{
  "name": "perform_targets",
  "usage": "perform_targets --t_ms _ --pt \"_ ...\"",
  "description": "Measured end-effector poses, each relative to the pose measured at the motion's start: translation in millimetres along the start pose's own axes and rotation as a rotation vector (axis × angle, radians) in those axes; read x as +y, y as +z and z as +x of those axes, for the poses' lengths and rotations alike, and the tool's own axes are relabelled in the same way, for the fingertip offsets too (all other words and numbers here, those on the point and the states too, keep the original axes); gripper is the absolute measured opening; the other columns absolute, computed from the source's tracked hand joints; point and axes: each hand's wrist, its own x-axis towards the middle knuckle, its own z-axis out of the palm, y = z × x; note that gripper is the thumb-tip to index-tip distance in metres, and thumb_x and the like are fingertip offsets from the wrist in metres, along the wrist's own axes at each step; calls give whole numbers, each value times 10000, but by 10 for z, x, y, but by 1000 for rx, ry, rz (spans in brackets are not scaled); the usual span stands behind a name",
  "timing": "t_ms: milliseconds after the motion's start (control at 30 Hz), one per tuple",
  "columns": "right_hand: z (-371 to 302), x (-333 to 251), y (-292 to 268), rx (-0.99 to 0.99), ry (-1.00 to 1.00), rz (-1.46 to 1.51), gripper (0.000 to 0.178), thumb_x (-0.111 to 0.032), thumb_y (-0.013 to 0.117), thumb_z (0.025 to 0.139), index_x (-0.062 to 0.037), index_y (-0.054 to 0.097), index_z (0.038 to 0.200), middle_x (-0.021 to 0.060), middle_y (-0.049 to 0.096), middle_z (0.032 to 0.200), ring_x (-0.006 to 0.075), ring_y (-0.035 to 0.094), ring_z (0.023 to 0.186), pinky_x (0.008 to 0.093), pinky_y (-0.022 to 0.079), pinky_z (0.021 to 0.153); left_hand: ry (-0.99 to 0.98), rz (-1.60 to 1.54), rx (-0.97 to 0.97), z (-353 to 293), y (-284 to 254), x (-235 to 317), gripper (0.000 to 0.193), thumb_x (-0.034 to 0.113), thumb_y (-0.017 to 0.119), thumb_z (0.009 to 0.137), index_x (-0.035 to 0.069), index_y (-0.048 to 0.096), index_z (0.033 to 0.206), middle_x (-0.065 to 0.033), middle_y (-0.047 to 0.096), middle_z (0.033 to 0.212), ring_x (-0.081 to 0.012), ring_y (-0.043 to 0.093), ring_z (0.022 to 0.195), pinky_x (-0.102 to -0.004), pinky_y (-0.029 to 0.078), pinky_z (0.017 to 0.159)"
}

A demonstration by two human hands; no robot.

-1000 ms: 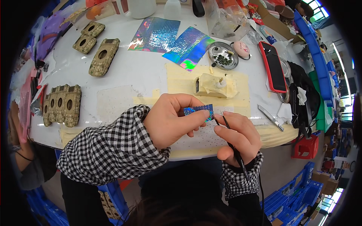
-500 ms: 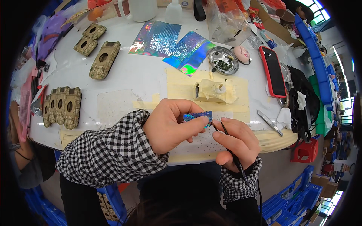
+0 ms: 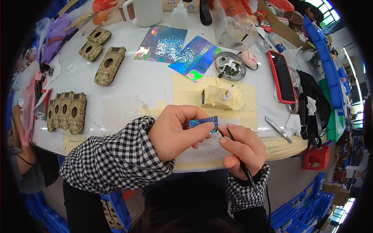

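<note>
Between the thumb and fingers of my left hand (image 3: 179, 134) is pinched a small piece of blue holographic sheet (image 3: 211, 119), with rows of small marks on it. My right hand (image 3: 245, 149) grips black tweezers (image 3: 243, 166), whose tips reach up to the right end of that piece. Whether the tips touch it or hold a bit of it is too small to tell. Just beyond my hands, a tan block wrapped in masking tape (image 3: 219, 98) sits on a taped patch, with a short white peg on top.
Two larger holographic sheets (image 3: 163, 42) lie farther back, beside a round metal dish (image 3: 230, 66) of dark green bits. Camouflage model tank hulls (image 3: 110, 66) stand at the left. A red-cased phone (image 3: 281, 75) and a metal-handled knife (image 3: 278, 129) lie at the right.
The view has shifted slightly. The holographic piece in my left hand is tilted a little differently, and the tweezers stay close to its right end. Both grips are unchanged.
</note>
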Motion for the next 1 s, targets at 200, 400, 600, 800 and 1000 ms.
perform_targets --t_ms 200,400,600,800,1000 --pt "-6 3 -4 -11 7 11 432 -436 667 763 -26 659 900 158 669 934 321 660 844 365 545 744 3 -16 5 5 12 7 176 139 634 877 -31 630 920 -56 636 751 -70 567 626 -202 467 539" --pt "-10 0 -24 -3 -5 15 455 -458 648 770 -26 656 916 154 665 925 322 658 847 363 542 732 -22 -61 -5 18 24 23 170 141 642 871 -23 633 914 -59 638 746 -75 574 620 -199 466 532" --pt "-29 2 -28 17 -30 22 493 -490 634 763 -24 654 922 154 665 927 321 655 858 363 542 730 -62 -140 -32 12 30 30 166 143 643 872 -17 630 913 -54 634 743 -76 569 615 -197 461 532" --pt "-41 5 -24 33 -23 54 514 -504 628 756 -22 653 930 161 664 932 327 653 859 375 540 740 -101 -161 -47 14 36 7 160 146 643 874 -11 627 902 -49 630 738 -73 563 607 -193 458 532" --pt "-45 -6 -17 122 15 122 521 -493 656 743 -14 629 946 152 673 924 325 657 866 379 540 747 -54 -124 -8 11 20 30 152 143 637 875 -8 625 888 -50 631 739 -71 562 610 -198 453 534"
